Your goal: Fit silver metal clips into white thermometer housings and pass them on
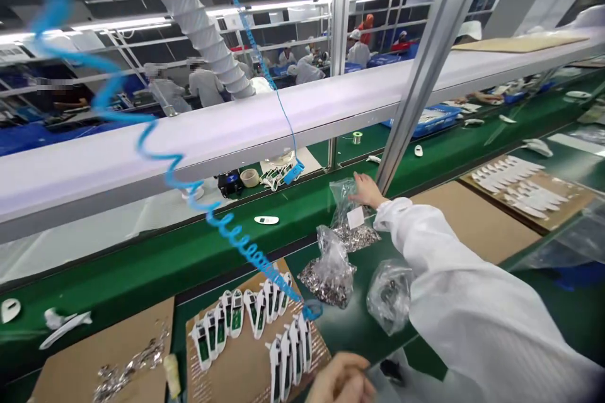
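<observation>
Near the far edge of a green work surface, a person's right hand reaches over the top of the farthest clear bag of three, its grip impossible to confirm. One left hand curls at the near right corner of a cardboard sheet bearing two groups of white casings; whether it holds anything cannot be told.

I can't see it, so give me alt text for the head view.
A white-sleeved right hand is at the top of a clear bag of small shiny parts on a green workbench; the left hand is at the bottom edge. Nearby are two more clear bags and rows of white casings with green boards on cardboard. A coiled blue cord hangs in front.
</observation>
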`<state>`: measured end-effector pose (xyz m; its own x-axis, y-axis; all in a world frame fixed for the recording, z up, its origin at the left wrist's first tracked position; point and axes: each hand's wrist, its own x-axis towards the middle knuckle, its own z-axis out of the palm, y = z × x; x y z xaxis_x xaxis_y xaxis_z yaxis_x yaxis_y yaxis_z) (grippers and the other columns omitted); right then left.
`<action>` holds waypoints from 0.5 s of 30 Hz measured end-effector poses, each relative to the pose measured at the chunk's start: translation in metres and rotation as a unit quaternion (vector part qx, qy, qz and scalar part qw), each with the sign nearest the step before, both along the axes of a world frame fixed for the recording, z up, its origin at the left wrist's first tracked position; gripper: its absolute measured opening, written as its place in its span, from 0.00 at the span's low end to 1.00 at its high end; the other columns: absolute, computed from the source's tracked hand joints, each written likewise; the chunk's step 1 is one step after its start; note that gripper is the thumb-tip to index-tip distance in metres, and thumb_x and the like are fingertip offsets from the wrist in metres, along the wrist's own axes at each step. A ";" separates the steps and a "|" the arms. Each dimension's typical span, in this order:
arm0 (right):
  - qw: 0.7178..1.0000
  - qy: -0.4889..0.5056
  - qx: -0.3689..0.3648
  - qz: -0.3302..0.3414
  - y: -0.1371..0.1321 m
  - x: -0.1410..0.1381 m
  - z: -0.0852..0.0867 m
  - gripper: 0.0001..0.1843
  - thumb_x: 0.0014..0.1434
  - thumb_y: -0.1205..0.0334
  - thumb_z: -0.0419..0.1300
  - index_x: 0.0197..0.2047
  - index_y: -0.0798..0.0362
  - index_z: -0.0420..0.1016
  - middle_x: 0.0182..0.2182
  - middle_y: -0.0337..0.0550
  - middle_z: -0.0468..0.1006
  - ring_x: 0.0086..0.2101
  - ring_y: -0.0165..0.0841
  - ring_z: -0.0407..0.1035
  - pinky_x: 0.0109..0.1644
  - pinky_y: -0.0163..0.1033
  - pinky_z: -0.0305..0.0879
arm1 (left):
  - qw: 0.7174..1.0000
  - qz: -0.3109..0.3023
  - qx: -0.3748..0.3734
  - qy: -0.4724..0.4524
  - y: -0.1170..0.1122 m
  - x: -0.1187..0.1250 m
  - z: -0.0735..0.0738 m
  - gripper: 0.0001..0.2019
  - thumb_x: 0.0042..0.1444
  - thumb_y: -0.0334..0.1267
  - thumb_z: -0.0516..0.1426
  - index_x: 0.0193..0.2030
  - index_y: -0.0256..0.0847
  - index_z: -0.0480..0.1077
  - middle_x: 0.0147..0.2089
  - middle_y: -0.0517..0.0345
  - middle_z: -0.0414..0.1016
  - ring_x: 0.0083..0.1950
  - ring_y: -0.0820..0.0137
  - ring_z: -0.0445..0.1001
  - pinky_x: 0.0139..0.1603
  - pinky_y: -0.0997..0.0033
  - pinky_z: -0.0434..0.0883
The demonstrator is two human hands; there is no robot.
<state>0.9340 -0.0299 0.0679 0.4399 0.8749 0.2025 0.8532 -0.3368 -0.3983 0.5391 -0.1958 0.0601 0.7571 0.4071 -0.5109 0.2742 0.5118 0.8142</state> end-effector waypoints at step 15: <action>0.843 0.517 -0.053 0.134 -0.201 -0.107 -0.017 0.24 0.65 0.44 0.50 0.39 0.54 0.79 0.34 0.48 0.80 0.35 0.38 0.74 0.36 0.41 0.70 | 0.850 0.009 0.466 0.245 0.069 0.179 0.010 0.20 0.66 0.35 0.45 0.60 0.42 0.69 0.44 0.47 0.81 0.46 0.58 0.79 0.50 0.60 0.70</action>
<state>0.8275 -0.2305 0.0509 0.1155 0.9602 -0.2544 0.1184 -0.2676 -0.9562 0.7184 -0.1267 0.0700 0.5357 0.8171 -0.2131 0.6965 -0.2849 0.6585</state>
